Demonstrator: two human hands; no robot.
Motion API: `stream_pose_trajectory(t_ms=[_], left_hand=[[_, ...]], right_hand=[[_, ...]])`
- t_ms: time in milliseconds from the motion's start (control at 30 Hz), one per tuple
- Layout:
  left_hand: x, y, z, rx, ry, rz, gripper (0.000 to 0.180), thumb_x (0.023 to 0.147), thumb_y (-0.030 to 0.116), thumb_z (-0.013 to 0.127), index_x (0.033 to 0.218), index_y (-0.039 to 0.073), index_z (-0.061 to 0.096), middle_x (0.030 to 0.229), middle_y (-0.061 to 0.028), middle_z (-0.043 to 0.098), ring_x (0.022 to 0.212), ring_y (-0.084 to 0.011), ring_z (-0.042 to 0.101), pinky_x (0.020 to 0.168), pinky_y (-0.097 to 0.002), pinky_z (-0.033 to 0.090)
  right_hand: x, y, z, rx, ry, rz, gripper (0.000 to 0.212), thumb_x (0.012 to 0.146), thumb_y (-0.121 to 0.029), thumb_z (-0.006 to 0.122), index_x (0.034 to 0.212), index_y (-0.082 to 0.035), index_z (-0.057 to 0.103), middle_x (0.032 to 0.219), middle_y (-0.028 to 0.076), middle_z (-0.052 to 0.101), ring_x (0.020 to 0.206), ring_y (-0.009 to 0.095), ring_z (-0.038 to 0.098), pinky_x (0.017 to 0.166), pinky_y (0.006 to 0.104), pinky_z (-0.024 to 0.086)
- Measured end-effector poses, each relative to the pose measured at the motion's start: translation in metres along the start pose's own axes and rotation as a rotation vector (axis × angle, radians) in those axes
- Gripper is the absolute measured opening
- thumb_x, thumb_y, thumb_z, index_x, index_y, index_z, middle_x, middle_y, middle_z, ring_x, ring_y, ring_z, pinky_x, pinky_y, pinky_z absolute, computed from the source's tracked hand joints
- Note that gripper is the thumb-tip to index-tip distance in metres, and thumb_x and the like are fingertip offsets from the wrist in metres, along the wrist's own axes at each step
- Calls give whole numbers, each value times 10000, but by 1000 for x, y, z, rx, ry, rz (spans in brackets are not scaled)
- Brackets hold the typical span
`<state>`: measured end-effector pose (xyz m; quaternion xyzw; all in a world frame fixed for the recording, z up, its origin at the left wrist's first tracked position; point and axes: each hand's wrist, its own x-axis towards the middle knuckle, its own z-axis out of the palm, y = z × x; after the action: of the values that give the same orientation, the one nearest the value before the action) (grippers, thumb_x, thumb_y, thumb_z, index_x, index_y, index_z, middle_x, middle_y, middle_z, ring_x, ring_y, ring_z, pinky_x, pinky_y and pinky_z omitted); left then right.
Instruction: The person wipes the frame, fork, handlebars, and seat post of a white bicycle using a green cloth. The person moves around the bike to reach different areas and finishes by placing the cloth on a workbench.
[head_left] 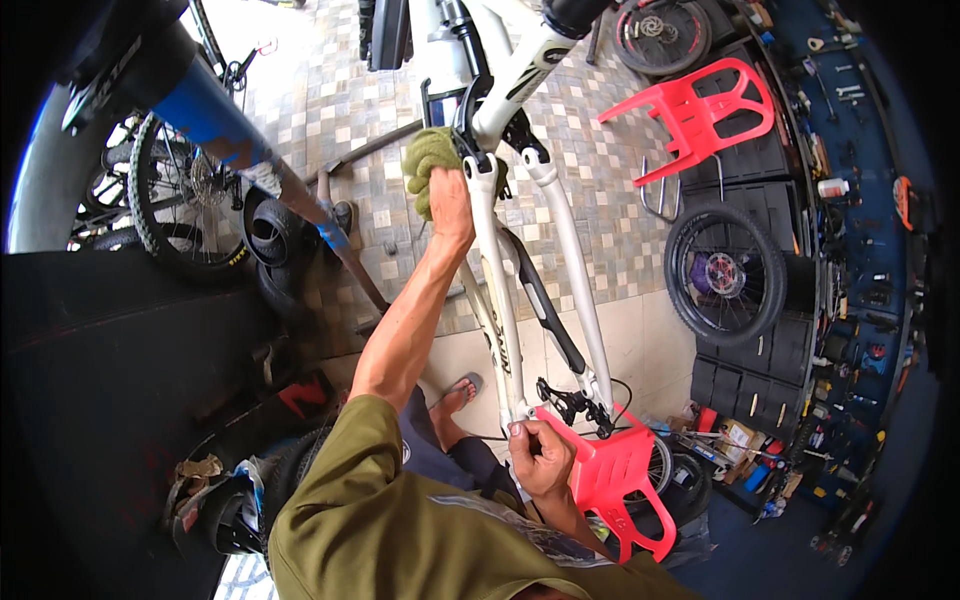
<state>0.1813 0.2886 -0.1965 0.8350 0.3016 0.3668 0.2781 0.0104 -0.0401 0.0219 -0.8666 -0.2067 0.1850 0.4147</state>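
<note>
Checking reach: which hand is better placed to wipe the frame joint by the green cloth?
Likely the left hand, holding the green cloth by that joint; the right hand is beside the nearer red chair.

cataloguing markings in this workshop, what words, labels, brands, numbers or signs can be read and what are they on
I won't copy out wording or brands, only say where markings stand:
White bike frame: dark lettering along a tube.
Blue tube, upper left: pale lettering, partly blurred.
Tyre at left: yellow marking, too small to read.
Lower red chair: small marks, too small to read.
White container at right: marking too small to read.
</note>
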Motion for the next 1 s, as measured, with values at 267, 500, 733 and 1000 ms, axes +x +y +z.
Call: stream_pose_trajectory(t_ms=[267, 500, 733, 1000], left_hand=[[-3, -10, -27, 221, -689, -57, 274, 849, 263, 633, 991, 45, 720, 947, -252, 688, 940, -442, 658, 802, -534, 520], [-10, -95, -100, 88, -709, -367, 278, 956, 239, 569, 1105, 48, 704, 972, -249, 714, 902, -410, 698, 770, -456, 544], [85, -14, -137, -266, -196, 169, 264, 933, 186, 593, 1101, -14, 634, 977, -193, 662, 931, -355, 637, 803, -424, 516], [174, 97, -132, 215, -636, 68, 305, 854, 274, 767, 957, -11, 731, 880, -187, 741, 757, -320, 730, 695, -426, 579]], right_hand=[[4, 5, -2, -46, -8, -35, 131, 935, -154, 702, 894, -33, 676, 665, 106, 659, 553, 222, 653, 526, 334, 492], [-2, -6, -12, 171, -54, -142, 106, 933, -130, 692, 938, -24, 703, 764, 113, 694, 664, 219, 690, 610, 324, 528], [-36, 18, -76, 152, 42, -298, 208, 912, -84, 702, 1114, -36, 704, 967, 111, 702, 822, 204, 716, 715, 307, 584], [-33, 47, -105, -95, 25, -116, 184, 934, -220, 706, 1047, -75, 723, 885, 90, 728, 739, 232, 718, 639, 344, 567]])
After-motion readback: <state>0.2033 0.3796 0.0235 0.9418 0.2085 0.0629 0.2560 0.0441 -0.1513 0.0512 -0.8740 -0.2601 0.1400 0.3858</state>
